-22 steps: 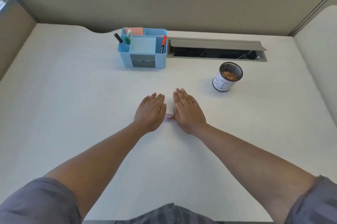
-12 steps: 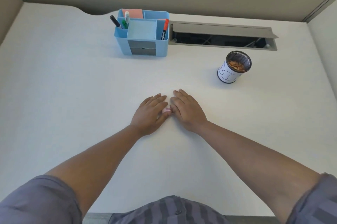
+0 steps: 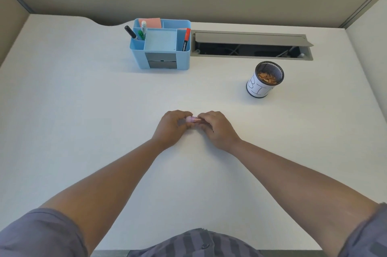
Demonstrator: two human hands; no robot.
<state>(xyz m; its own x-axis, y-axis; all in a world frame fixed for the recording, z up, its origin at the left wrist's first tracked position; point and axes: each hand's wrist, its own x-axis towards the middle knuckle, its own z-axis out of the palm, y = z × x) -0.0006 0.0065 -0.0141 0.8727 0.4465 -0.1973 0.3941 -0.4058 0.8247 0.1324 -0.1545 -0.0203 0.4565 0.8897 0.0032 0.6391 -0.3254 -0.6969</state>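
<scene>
A small pink cylindrical object [image 3: 193, 119] with a pale cap sits between my two hands in the middle of the white desk [image 3: 83, 110]. My left hand [image 3: 171, 129] has its fingers curled around the capped left end. My right hand [image 3: 217, 129] grips the right part, hiding most of it. Both hands are just above the desk surface.
A blue desk organiser [image 3: 161, 45] with pens, a marker and sticky notes stands at the back centre. Right of it is an open cable slot [image 3: 251, 46]. A black mesh cup [image 3: 265, 79] with a white label holds brownish bits at the right. Beige partition walls surround the desk.
My hands lay flat on the desk with the pink object between them; now the fingers of both have curled around it and lifted it slightly.
</scene>
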